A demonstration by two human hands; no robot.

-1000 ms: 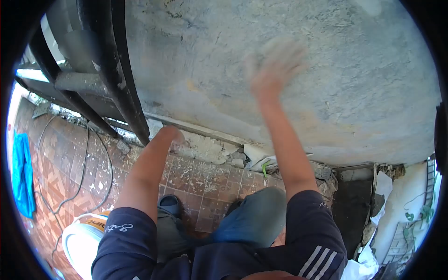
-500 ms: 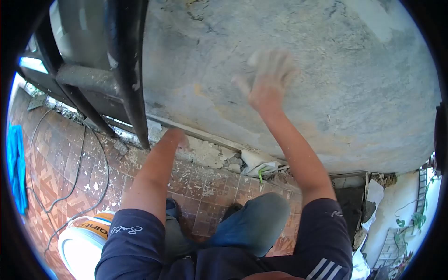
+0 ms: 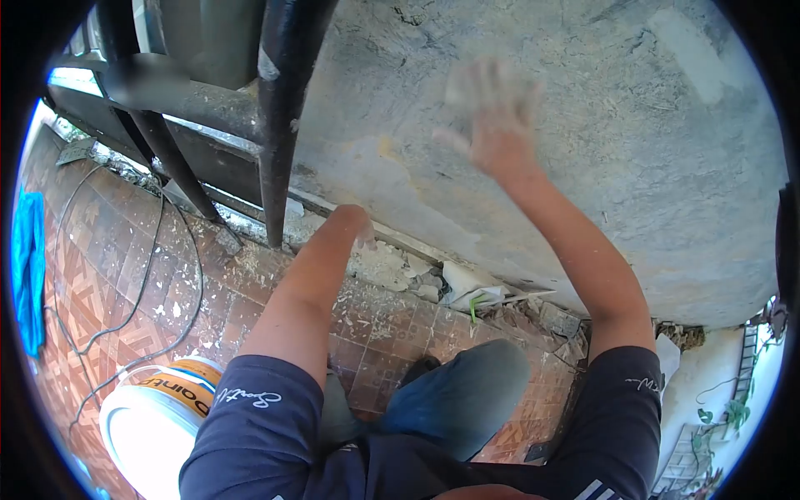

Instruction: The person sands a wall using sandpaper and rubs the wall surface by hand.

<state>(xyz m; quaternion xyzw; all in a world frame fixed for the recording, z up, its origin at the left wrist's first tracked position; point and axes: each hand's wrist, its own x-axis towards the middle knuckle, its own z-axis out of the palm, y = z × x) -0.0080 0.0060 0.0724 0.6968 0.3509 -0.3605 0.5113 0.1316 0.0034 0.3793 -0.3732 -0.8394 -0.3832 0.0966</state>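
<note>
My right hand (image 3: 500, 117) lies against the grey plastered wall (image 3: 600, 167), its fingers spread and smeared by motion, thumb out to the left. Pale dust seems to cover the fingers; whether anything thin is under the palm cannot be seen. Lower down, my left hand (image 3: 361, 228) hangs bent at the wrist near the foot of the wall, above broken plaster (image 3: 387, 267). Most of its fingers are hidden behind the wrist, and no object shows in it.
Dark metal bars (image 3: 287, 117) stand to the left of the wall. A paint bucket (image 3: 150, 425) sits at lower left, near a cable (image 3: 196, 283) on the tiled floor (image 3: 367, 350). Rubble (image 3: 533, 321) and a blue cloth (image 3: 29, 275) lie on the ground.
The view has shifted, so the bars and wall sit further right. My right hand is still on the wall, blurred, slightly higher in view. My left hand still hangs low near the wall's foot.
</note>
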